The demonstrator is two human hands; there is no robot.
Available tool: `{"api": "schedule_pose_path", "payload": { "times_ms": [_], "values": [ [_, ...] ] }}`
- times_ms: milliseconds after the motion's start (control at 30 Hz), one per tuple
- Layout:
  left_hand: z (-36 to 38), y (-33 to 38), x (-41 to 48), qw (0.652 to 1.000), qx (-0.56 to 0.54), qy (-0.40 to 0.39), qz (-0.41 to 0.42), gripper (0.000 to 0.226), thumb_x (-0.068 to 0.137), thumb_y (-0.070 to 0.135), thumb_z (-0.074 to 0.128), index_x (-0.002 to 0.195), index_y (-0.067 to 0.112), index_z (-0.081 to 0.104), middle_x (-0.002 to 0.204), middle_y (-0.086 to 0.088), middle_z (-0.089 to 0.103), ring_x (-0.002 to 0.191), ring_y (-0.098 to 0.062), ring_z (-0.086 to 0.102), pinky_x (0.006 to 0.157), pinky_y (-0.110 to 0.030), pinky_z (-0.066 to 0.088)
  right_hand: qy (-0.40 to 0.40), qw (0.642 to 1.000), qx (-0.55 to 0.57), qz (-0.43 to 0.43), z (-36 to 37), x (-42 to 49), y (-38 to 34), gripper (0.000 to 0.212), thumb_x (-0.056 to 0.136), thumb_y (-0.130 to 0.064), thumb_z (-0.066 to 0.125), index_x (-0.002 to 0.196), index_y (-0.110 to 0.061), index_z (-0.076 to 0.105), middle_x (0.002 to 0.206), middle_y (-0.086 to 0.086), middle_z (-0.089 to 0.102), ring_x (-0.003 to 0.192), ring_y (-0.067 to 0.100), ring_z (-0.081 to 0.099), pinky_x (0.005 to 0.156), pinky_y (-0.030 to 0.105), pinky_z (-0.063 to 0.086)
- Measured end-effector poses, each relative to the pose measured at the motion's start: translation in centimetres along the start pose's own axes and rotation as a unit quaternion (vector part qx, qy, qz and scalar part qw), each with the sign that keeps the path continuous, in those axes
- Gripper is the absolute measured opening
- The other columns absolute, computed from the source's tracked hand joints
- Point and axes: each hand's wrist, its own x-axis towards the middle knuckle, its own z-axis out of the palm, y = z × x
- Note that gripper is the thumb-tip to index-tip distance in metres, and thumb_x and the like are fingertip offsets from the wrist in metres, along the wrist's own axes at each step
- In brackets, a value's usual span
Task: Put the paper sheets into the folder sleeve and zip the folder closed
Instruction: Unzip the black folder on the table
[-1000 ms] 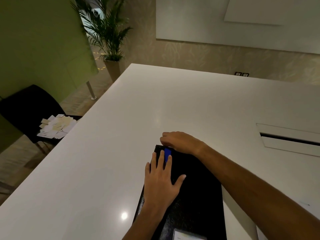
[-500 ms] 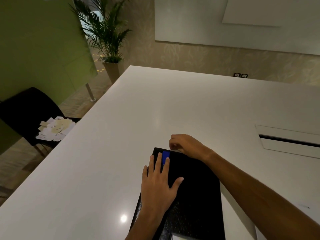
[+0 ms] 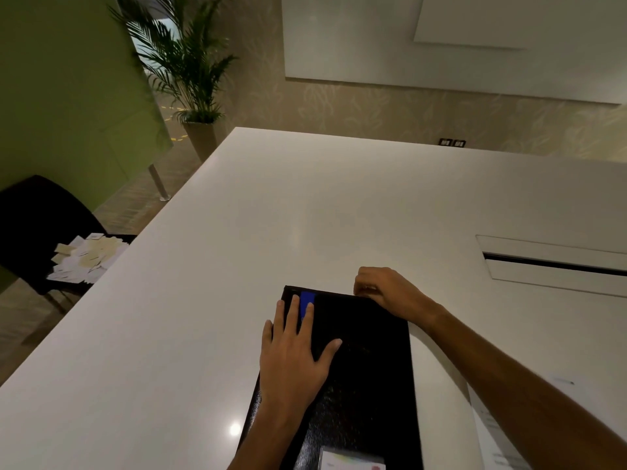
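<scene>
White table (image 3: 305,232) fills room centre, slot (image 3: 556,262) at right. Potted palm (image 3: 190,62) by green wall (image 3: 61,79). Black chair (image 3: 37,225) left, paper scraps (image 3: 88,257) on seat. Patterned beige wall (image 3: 373,110), white panel (image 3: 441,39) above.

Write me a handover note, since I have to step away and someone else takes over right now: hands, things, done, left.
Left hand: flat, palm down on the closed black textured folder, fingers by its blue tab.
Right hand: curled at the folder's far edge, near the right corner, apparently pinching the zip pull; the pull itself is hidden.
Folder lies on the white table. A white paper sheet lies on the table right of it.
Done: folder shut.
Left: finish the zip; how much is zipped cannot be told. Check whether that loose sheet belongs inside.
</scene>
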Motion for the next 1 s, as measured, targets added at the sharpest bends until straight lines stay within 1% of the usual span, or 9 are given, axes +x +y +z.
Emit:
{"api": "schedule_pose_path", "payload": {
  "times_ms": [100,200,433,533,600,667,700,767,1000],
  "values": [
    [0.1,0.0,0.1,1.0,0.003,-0.007,0.001,0.094,0.1,0.089,0.02,0.172,0.029,0.031,0.184,0.0,0.013,0.171,-0.026,0.004,0.137,-0.052,0.02,0.01,1.0,0.003,0.011,-0.4,-1.5,0.8,0.015,0.106,-0.012,0.068,0.093,-0.016,0.074,0.097,-0.004,0.072,0.089,0.014,0.069,0.083,0.042,0.061],
    [0.4,-0.1,0.1,1.0,-0.005,-0.002,0.001,0.093,0.101,0.088,0.022,0.171,0.028,0.034,0.183,-0.001,0.017,0.171,-0.027,0.007,0.136,-0.053,0.021,0.032,0.999,0.01,0.031,-0.8,-3.3,1.6,0.018,0.105,-0.006,0.067,0.091,-0.014,0.074,0.095,-0.003,0.071,0.087,0.016,0.069,0.082,0.044,0.06],
    [0.7,0.3,0.1,1.0,0.015,-0.011,0.023,0.094,0.1,0.086,0.019,0.172,0.028,0.033,0.183,-0.001,0.017,0.171,-0.027,0.008,0.136,-0.053,0.022,0.07,0.996,0.031,0.054,-0.7,-6.2,2.0,0.017,0.103,-0.002,0.069,0.092,-0.013,0.074,0.094,-0.002,0.071,0.086,0.015,0.069,0.081,0.042,0.06],
    [0.3,1.0,0.2,0.999,0.028,-0.011,0.017,0.09,0.103,0.078,0.021,0.169,0.021,0.04,0.181,-0.009,0.024,0.169,-0.035,0.016,0.134,-0.06,0.023,0.076,0.994,0.045,0.064,-0.8,-6.4,1.8,0.017,0.103,-0.001,0.068,0.091,-0.01,0.075,0.093,0.0,0.072,0.086,0.017,0.07,0.082,0.043,0.06],
    [0.4,2.6,0.5,0.997,0.033,-0.015,0.065,0.085,0.104,0.073,0.028,0.166,0.018,0.045,0.18,-0.012,0.029,0.168,-0.04,0.02,0.133,-0.064,0.024,0.079,0.993,0.056,0.068,-0.9,-6.2,1.7,0.015,0.1,0.002,0.071,0.089,-0.008,0.076,0.093,0.002,0.072,0.087,0.019,0.07,0.082,0.043,0.059],
    [1.2,4.7,0.5,0.988,0.025,-0.033,0.146,0.087,0.104,0.082,0.025,0.171,0.027,0.035,0.183,-0.005,0.02,0.17,-0.035,0.01,0.135,-0.063,0.014,0.079,0.992,0.068,0.074,-1.1,-6.1,1.7,0.014,0.098,0.003,0.072,0.089,-0.007,0.078,0.093,0.002,0.071,0.088,0.02,0.07,0.083,0.043,0.059],
    [1.7,5.4,0.4,0.985,0.014,-0.044,0.165,0.09,0.101,0.088,0.021,0.172,0.032,0.029,0.184,-0.001,0.015,0.171,-0.031,0.005,0.136,-0.062,0.009,0.077,0.992,0.072,0.076,-1.2,-6.1,1.7,0.014,0.098,0.003,0.072,0.089,-0.007,0.078,0.094,0.002,0.071,0.088,0.02,0.07,0.083,0.043,0.059],
    [2.6,5.9,0.1,0.985,0.004,-0.05,0.165,0.091,0.099,0.092,0.017,0.173,0.038,0.022,0.184,0.003,0.009,0.171,-0.027,-0.001,0.137,-0.061,0.002,0.067,0.992,0.07,0.075,-1.2,-6.1,1.7,0.013,0.098,0.002,0.072,0.09,-0.007,0.078,0.094,0.002,0.071,0.089,0.02,0.07,0.084,0.042,0.059],
    [3.2,5.4,0.1,0.986,-0.002,-0.029,0.162,0.086,0.1,0.09,0.022,0.171,0.042,0.026,0.184,0.008,0.013,0.171,-0.021,0.002,0.137,-0.059,0.009,0.065,0.994,0.051,0.068,-1.3,-6.9,2.1,0.013,0.097,0.006,0.073,0.089,-0.004,0.075,0.091,0.004,0.072,0.084,0.02,0.069,0.079,0.033,0.057]
  ]
}}
